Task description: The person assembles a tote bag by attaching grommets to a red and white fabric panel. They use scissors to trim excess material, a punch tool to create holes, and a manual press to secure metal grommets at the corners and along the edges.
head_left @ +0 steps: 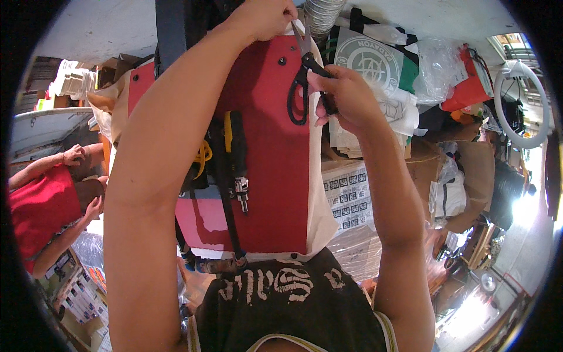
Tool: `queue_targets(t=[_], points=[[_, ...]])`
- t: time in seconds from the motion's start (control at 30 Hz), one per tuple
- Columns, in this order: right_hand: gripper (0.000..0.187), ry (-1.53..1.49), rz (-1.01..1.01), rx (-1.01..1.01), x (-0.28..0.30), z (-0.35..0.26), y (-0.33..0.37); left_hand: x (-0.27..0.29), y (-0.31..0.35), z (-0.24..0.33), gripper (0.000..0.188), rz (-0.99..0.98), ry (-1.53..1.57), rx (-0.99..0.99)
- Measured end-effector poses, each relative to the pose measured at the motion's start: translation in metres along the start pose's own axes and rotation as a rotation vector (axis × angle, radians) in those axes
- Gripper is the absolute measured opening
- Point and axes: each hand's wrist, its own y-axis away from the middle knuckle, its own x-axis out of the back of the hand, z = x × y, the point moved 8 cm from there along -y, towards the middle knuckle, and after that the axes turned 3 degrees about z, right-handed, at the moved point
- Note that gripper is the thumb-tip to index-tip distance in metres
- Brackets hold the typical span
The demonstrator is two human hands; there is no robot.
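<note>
At the top of the view, my left hand [267,19] is closed in a pinch beside the upper edge of a red panel [272,176]. What its fingertips hold is too small to make out. My right hand [346,97] grips black-handled scissors [305,63], their blades parted and pointing up toward the left fingertips. Off-white cloth [319,214] borders the panel's right side, and dark round studs sit near its upper corner. A yellow-and-black screwdriver-like tool [236,144] with a metal chuck lies on the panel beside a black strap [221,170]. My left forearm hides part of the panel.
A silver flexible duct [322,17] stands beyond the panel. To the right are a grey printed bag [366,58], clear plastic [437,70], a cardboard box [475,170] and a white ring light [498,102]. Another person in a red shirt [47,205] is at left.
</note>
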Motion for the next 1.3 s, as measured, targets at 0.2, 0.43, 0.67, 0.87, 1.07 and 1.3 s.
queue_targets(t=[0.2, 0.43, 0.67, 0.87, 1.07, 1.3], points=[[0.020, -0.200, 0.036, 0.021, -0.014, -0.006, 0.002, 0.003, 0.001, 0.015, 0.022, -0.037, -0.157, -0.034], [0.016, -0.313, 0.018, -0.007, -0.021, -0.003, -0.001, 0.004, 0.002, 0.018, 0.024, -0.086, -0.336, 0.043], [0.016, -0.490, 0.044, -0.050, -0.030, -0.002, -0.006, 0.001, 0.000, 0.007, 0.020, 0.056, -0.346, -0.006], [0.016, -0.264, 0.110, 0.049, -0.024, -0.012, -0.012, -0.005, 0.002, 0.013, 0.017, 0.061, -0.207, 0.021], [0.033, 0.073, -0.062, -0.006, 0.005, 0.001, 0.010, 0.009, 0.002, 0.002, 0.024, 0.066, -0.132, -0.014], [0.036, 1.102, 0.123, 0.346, -0.017, 0.016, 0.122, -0.014, 0.004, -0.043, 0.023, -0.035, 0.041, 0.106]])
